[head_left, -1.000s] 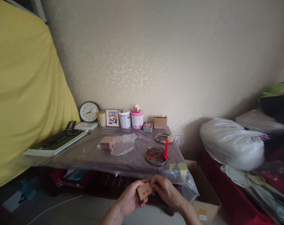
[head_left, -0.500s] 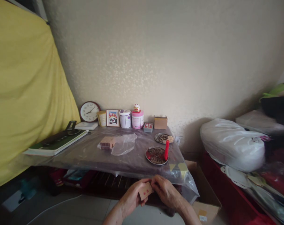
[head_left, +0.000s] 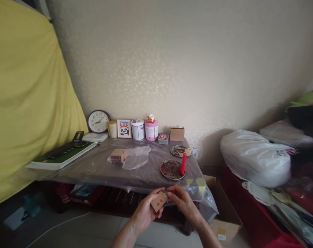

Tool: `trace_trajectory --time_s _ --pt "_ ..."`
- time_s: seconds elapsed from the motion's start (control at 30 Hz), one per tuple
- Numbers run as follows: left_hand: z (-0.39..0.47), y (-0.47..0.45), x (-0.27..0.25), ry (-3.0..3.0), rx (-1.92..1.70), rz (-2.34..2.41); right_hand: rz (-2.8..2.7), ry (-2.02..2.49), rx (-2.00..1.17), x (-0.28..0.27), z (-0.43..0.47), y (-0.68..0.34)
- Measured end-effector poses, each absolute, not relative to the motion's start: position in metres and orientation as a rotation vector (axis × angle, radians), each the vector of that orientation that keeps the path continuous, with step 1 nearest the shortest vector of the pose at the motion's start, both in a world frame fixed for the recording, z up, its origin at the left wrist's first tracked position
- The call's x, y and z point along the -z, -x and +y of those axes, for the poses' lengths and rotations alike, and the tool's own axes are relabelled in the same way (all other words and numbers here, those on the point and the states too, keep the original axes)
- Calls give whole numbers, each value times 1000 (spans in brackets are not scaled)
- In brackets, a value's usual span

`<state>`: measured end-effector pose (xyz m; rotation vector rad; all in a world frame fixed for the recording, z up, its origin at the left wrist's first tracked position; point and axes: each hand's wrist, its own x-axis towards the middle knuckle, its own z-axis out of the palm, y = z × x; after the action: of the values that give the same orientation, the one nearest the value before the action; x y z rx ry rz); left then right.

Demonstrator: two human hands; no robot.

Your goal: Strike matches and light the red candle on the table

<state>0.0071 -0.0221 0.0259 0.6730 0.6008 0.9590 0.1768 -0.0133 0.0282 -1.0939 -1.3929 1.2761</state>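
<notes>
- the left hand [head_left: 145, 214] gripped a small brown box [head_left: 159, 201] with red marks, fingers curled round its lower end, in front of the table's near edge.
- the right hand [head_left: 183, 203] pinched the box's upper right end with its fingertips.
- behind the hands, the plastic-covered table [head_left: 99, 168] bore a red candle [head_left: 183, 164] standing on a dish [head_left: 169, 170], a second dish [head_left: 178, 151] and a clear bag [head_left: 135, 157].
- a clock [head_left: 98, 121] leaned against the wall.
</notes>
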Motion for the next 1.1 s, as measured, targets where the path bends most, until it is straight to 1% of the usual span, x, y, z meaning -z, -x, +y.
trace_trajectory --time_s 0.07,0.43,0.73,0.93,1.1 --pt "-22 -8 -26 -681 -960 605 -1282 1074 -1349 -30 -14 -174" --pt "-23 -6 -26 -832 -955 611 -1125 1100 -1414 -36 -17 -175" --pt "-23 -4 -31 -1144 -969 917 -1050 1073 -1389 -39 -16 -178" --pt "-21 0 -31 -1095 -933 890 -902 995 -1390 -41 -13 -184" --pt "-21 1 -33 -1022 -997 845 -866 931 -1365 -45 -15 -185"
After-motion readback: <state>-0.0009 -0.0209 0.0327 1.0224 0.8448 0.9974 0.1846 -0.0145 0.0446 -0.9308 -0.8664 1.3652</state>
